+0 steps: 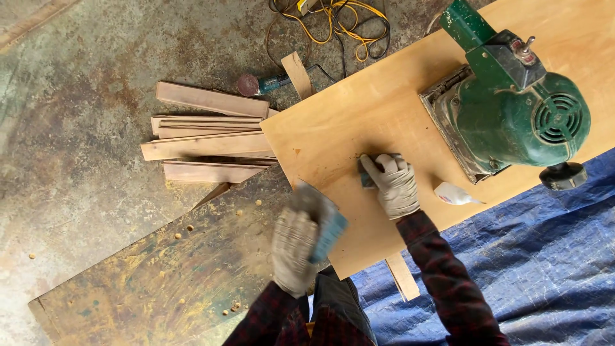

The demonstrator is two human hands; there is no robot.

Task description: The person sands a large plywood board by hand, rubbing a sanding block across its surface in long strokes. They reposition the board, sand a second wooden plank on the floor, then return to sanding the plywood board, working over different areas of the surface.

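Gloved and blurred, the left hand [293, 251] sits nearest the camera, its fingers clenched around a flat blue-edged block [322, 221] held at the near-left edge of the plywood sheet [359, 109]; what the block is exactly cannot be told through the blur. Far to the left, a loose stack of wooden planks [208, 138] lies on the concrete floor [77, 96], and nearer, a stained, drilled old board [173, 269] runs under the sheet's corner. Moving right, the right hand [394, 184], also gloved, presses flat on the plywood with its fingers clamped over a small dark block [367, 173], of which only an edge shows. Fine dust or grit speckles the wood just around that hand, while most of the sheet looks pale and unmarked, so I would judge the surface work only begun near this corner. Just right of the hand lies a small white bottle [456, 194]. Further right, a heavy green power tool [512, 109] rests on the sheet, untouched, above a blue tarpaulin [544, 256].
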